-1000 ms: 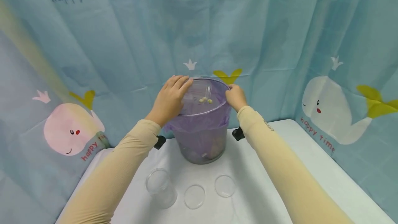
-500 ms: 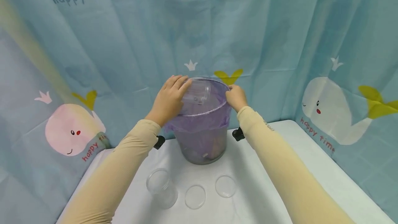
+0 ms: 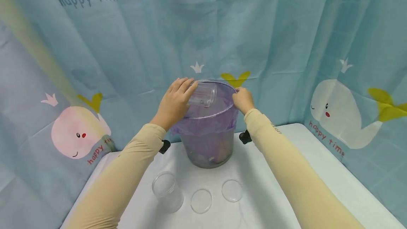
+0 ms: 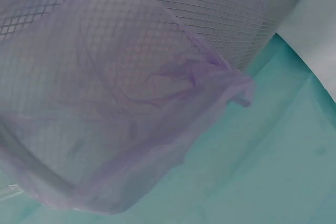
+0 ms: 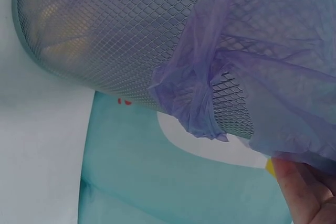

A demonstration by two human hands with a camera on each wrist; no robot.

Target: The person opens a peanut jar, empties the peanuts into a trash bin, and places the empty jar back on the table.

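Note:
My left hand (image 3: pixel 175 101) grips a clear plastic jar (image 3: pixel 203 94), tipped on its side over the mouth of a mesh bin (image 3: pixel 208 153). A small bit shows at the jar's lower side. A thin purple bag (image 3: pixel 203 126) lines the bin and folds down over its rim. At the rim's right side, my right hand (image 3: pixel 243 101) holds the edge with the bag on it. The right wrist view shows the fingers (image 5: pixel 294 187) of that hand pinching there. From the left wrist, only the bin mesh (image 4: pixel 231 3) and bag (image 4: pixel 131 119) fill the view, with the left hand hidden.
On the white table (image 3: pixel 270 186), a second clear jar (image 3: pixel 167 192) stands at front left. Beside it lie two clear round lids, one in the middle (image 3: pixel 201 201) and one to the right (image 3: pixel 232 190). A blue printed curtain (image 3: pixel 152 45) hangs right behind the bin.
Small pale yellowish pieces seen by the jar's mouth a second ago have dropped out of sight. The jar has turned a little in my left hand, while my right hand keeps its hold.

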